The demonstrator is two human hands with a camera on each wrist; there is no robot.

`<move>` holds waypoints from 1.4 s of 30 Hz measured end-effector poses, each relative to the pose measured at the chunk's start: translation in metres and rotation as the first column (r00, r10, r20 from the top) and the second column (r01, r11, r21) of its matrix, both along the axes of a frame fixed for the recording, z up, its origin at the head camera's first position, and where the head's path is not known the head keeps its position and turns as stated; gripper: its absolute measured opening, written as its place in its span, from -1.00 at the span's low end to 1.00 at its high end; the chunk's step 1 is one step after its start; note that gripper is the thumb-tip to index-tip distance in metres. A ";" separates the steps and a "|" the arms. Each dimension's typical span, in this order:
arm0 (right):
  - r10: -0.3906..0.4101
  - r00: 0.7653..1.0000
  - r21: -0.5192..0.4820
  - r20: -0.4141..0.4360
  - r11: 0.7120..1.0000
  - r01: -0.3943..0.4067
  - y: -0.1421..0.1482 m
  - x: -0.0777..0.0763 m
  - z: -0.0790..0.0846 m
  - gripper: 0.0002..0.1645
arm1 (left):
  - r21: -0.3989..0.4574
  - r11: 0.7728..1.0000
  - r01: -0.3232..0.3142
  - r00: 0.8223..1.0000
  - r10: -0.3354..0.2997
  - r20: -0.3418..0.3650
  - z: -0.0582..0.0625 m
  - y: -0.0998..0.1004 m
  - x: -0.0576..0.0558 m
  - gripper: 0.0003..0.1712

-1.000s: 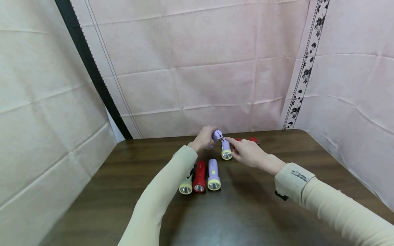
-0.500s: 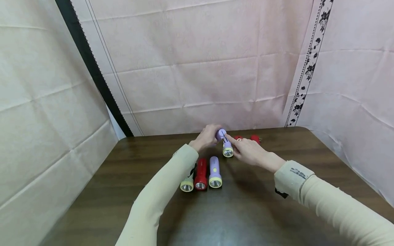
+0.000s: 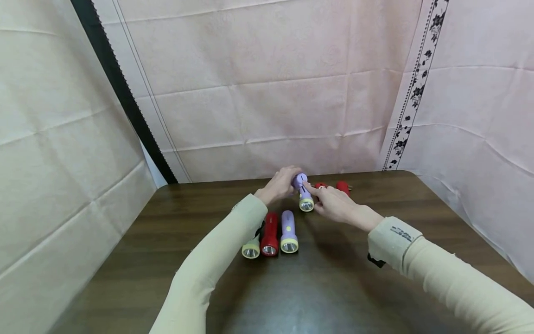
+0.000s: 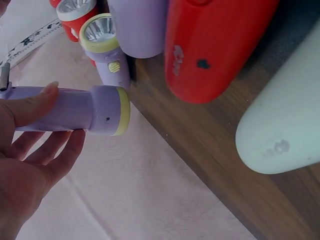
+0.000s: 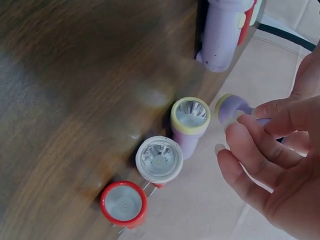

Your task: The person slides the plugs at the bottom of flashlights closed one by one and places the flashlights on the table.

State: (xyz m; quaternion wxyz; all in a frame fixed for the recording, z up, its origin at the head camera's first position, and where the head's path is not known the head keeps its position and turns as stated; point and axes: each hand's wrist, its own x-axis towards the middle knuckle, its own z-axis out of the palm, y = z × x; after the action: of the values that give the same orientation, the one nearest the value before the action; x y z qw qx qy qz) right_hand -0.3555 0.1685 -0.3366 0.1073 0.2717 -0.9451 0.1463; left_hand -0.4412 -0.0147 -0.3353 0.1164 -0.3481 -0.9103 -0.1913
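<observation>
My left hand [image 3: 278, 185] grips a purple flashlight [image 4: 70, 111] with a yellow rim, its thumb along one side and fingers round the other. The flashlight is raised off the table. Metal plug prongs [image 4: 4, 77] stand out near its tail in the left wrist view. My right hand [image 3: 335, 204] reaches in from the right, its extended index finger touching the tail end; in the right wrist view its other fingers are loosely bent. Just in front of the held flashlight, another purple flashlight [image 3: 306, 204] lies on the table.
A pale green flashlight [image 3: 251, 251], a red one [image 3: 270, 234] and a purple one [image 3: 289, 232] lie side by side nearer me. Behind my right hand are a white-rimmed red flashlight [image 5: 159, 160] and a red-rimmed one [image 5: 124, 204]. Cloth hangs beyond the table's [image 3: 200, 204] far edge.
My right index finger has moved from beside the prongs onto the flashlight's tail. In the head view the prongs, visible a second ago, no longer stand out. My left hand has shifted slightly right.
</observation>
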 end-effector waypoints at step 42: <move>-0.006 0.991 -0.035 -0.132 0.999 0.001 0.007 0.000 0.015 -0.27 | -0.136 0.980 -0.145 0.987 0.152 0.043 0.014 0.011 0.021 -0.49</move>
State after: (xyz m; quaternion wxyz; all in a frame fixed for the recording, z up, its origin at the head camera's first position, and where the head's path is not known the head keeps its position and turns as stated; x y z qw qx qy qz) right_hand -0.3552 0.1757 -0.3215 0.1744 0.2773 -0.9337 0.1443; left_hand -0.4200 -0.0036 -0.3208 0.0827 -0.2811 -0.9472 -0.1306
